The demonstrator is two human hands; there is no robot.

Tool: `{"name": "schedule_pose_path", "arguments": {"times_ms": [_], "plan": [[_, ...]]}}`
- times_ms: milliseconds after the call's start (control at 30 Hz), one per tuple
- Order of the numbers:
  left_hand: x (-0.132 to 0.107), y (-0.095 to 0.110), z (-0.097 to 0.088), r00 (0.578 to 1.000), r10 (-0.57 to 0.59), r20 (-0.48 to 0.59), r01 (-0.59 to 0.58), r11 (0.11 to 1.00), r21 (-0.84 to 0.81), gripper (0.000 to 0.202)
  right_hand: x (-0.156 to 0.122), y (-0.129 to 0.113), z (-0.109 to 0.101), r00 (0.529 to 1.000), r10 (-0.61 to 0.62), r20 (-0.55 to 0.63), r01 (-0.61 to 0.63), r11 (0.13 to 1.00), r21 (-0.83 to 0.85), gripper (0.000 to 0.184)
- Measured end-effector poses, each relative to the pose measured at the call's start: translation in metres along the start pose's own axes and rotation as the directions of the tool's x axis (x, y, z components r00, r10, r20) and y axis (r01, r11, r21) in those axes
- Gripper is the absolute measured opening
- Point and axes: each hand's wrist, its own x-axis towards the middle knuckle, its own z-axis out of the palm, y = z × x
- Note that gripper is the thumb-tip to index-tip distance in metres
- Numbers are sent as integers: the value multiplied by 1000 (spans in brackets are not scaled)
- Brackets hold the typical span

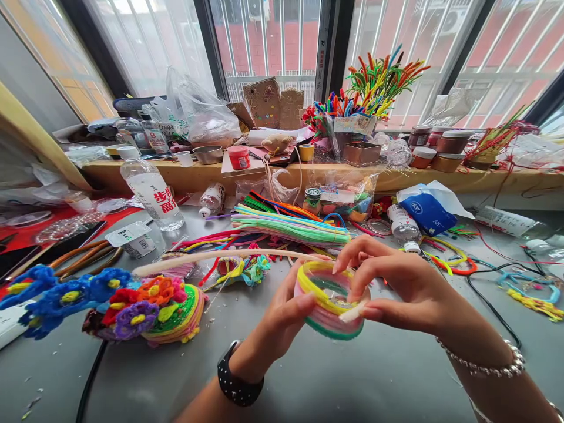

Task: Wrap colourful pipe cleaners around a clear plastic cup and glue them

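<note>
Left hand and right hand both pinch the coiled pipe-cleaner ring; judged light, soft, easily deformed; best held by its outer wall.

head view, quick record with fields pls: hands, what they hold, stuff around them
left hand: grips ring's near-left side; black watch on wrist
right hand: fingers pinch ring's rim from the right; bracelet on wrist
ring: coiled yellow, pink and green pipe cleaners, held over table
table: grey, cluttered
left of hands: flower piece
behind hands: pipe cleaner bundle, bottle
right rear: blue pack
</note>
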Motion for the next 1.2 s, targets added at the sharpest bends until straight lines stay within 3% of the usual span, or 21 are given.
{"name": "schedule_pose_path", "arguments": {"times_ms": [467, 900, 1200], "plan": [[-1, -1, -2, 998, 58, 4, -58, 998, 33, 42, 0, -1, 5, 999, 33, -36, -33, 999, -10, 7], [-2, 0, -4, 989, 133, -69, -118, 975, 187, 47, 0, -5, 9, 998, 26, -54, -29, 997, -72, 3], [-3, -3, -6, 988, 150, -43, -136, 964, 229, 48, -1, -6, 9, 998, 17, -53, -23, 994, -107, 6]]}}
